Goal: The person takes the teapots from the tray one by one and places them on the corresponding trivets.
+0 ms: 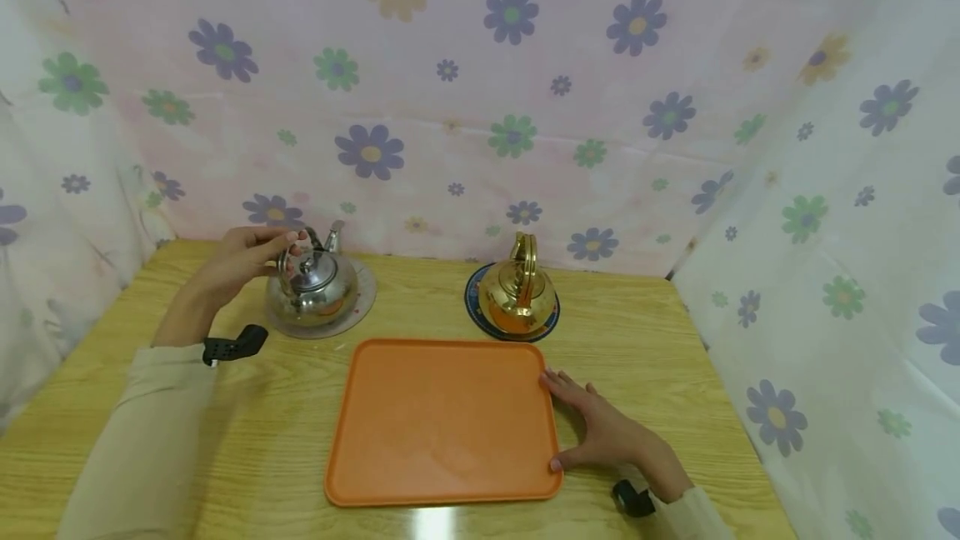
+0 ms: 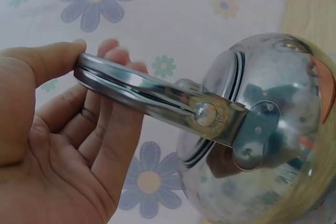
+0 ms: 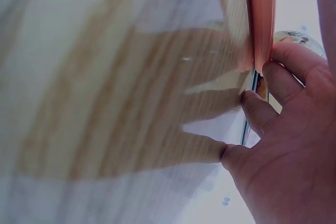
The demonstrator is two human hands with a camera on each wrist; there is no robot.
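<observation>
A shiny silver kettle (image 1: 318,300) with a lid and an overhead handle stands on a pale round mat (image 1: 366,290) at the back left. My left hand (image 1: 236,265) holds its handle (image 2: 152,95); the left wrist view has the thumb on one side and the fingers around the other. An orange rectangular tray (image 1: 450,423) lies flat at the front middle, its surface bare. Against the tray's right edge rests my right hand (image 1: 607,436), with fingers spread and the fingertips touching the rim and tabletop.
Behind the tray a gold kettle (image 1: 502,307) sits on a dark blue round mat (image 1: 476,315), its handle upright. The wooden table (image 1: 622,332) is bounded by a flowered cloth (image 1: 450,107) at the back and sides. Each wrist wears a black camera strap (image 1: 234,346).
</observation>
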